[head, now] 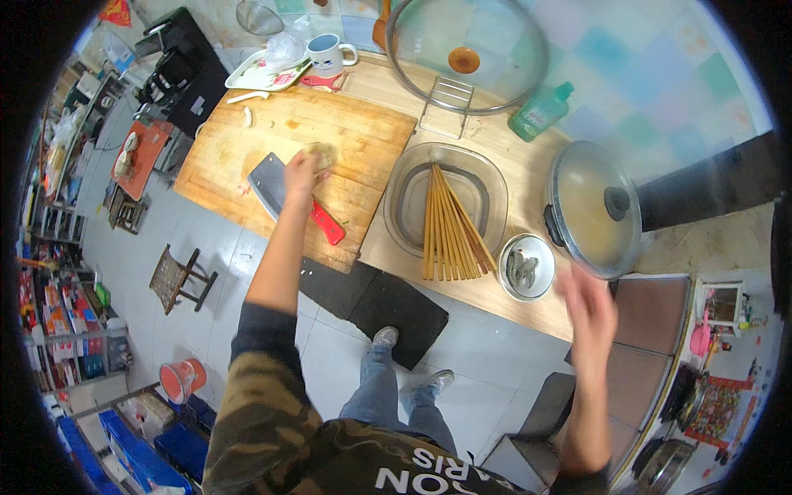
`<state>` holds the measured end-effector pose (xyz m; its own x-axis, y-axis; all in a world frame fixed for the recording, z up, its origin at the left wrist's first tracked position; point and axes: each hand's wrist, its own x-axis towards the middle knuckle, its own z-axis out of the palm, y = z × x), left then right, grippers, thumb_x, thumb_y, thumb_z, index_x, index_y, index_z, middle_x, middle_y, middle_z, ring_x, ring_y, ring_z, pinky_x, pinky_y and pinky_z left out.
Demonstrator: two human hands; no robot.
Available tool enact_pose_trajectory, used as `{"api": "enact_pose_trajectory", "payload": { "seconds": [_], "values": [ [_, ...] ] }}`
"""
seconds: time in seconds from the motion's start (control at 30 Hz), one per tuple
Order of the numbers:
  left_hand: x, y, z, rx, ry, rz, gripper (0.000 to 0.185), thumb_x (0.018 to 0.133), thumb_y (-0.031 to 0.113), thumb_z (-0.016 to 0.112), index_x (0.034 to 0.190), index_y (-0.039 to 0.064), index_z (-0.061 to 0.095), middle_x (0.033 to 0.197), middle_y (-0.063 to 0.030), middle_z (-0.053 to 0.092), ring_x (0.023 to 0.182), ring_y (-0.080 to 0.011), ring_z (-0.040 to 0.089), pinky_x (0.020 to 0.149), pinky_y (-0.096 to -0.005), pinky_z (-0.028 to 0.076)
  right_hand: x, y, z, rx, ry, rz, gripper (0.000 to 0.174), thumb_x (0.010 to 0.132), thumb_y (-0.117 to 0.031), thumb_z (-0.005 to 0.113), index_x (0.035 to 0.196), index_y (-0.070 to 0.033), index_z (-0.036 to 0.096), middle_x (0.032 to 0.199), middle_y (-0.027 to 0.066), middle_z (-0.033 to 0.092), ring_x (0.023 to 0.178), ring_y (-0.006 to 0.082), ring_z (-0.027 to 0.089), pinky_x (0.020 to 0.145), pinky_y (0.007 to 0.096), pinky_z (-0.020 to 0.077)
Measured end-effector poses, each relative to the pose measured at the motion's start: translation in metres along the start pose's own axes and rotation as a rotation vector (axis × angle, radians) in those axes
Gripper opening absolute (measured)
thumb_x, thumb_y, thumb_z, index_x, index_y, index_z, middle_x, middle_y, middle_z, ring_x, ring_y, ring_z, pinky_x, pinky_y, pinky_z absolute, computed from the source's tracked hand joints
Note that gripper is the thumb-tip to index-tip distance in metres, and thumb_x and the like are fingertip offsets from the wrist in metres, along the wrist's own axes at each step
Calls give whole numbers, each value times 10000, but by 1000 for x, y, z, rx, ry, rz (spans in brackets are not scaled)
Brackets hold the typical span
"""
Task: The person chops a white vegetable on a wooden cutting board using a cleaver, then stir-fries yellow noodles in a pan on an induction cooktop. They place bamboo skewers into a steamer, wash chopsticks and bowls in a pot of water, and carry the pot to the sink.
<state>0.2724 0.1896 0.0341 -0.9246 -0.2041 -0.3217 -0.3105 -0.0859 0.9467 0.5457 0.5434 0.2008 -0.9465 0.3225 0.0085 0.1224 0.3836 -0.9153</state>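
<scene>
My left hand (299, 176) is over the wooden cutting board (365, 133), closed around a pale, lumpy piece of food (321, 154) that is blurred. Beneath that wrist lies a cleaver (327, 221) with a red handle, its wide blade on the board. My right hand (588, 309) is blurred and seems to hold nothing. It hangs past the counter's front edge, just right of a small metal bowl (527, 267) with dark grey pieces in it. A lidded pot (588, 229) stands just beyond that hand.
Several wooden chopsticks (448, 238) lie fanned across a clear plastic basin (399, 210). Behind stand a large glass lid (507, 55), a wire rack (447, 114) and a green bottle (539, 112). A mug (326, 57), a floral tray (247, 75) and a red peeler (322, 81) sit at the back left.
</scene>
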Motion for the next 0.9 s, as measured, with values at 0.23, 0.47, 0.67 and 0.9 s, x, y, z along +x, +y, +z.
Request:
{"api": "enact_pose_trajectory", "payload": {
  "seconds": [0.23, 0.47, 0.67, 0.9],
  "values": [
    [-162, 0, -104, -638, -222, -79, 468, 908, 277, 470, 1311, 52, 394, 1157, -125, 540, 1038, -215, 541, 847, -366, 483, 301, -17, 157, 671, -54, 315, 728, 772, -357, 685, 1318, -70, 300, 1283, 187, 307, 1077, 321, 455, 844, 519, 479],
    [-296, -44, -189, -419, 149, -299, 507, 869, 309, 498, 1304, 67, 402, 1072, -114, 563, 947, -204, 571, 762, -317, 512, 341, 13, 209, 813, 317, 461, 592, 766, -354, 665, 1251, -153, 390, 1236, 151, 371, 1019, 331, 472, 797, 573, 452],
    [-314, -41, -180, -468, 13, -316, 544, 832, 282, 542, 1308, 63, 394, 1027, -90, 555, 932, -219, 566, 788, -345, 482, 233, 46, 55, -952, 823, -415, 510, 768, -333, 625, 1241, -212, 478, 1199, 104, 478, 1116, 313, 460, 863, 525, 383],
    [-301, -29, -124, -414, -186, -349, 535, 811, 228, 565, 1269, 1, 406, 1006, -126, 551, 902, -268, 604, 758, -373, 541, 208, 98, -97, -982, 328, 341, 485, 743, -349, 639, 1184, -160, 566, 1215, 184, 509, 1105, 344, 506, 885, 444, 437]
  ]
}}
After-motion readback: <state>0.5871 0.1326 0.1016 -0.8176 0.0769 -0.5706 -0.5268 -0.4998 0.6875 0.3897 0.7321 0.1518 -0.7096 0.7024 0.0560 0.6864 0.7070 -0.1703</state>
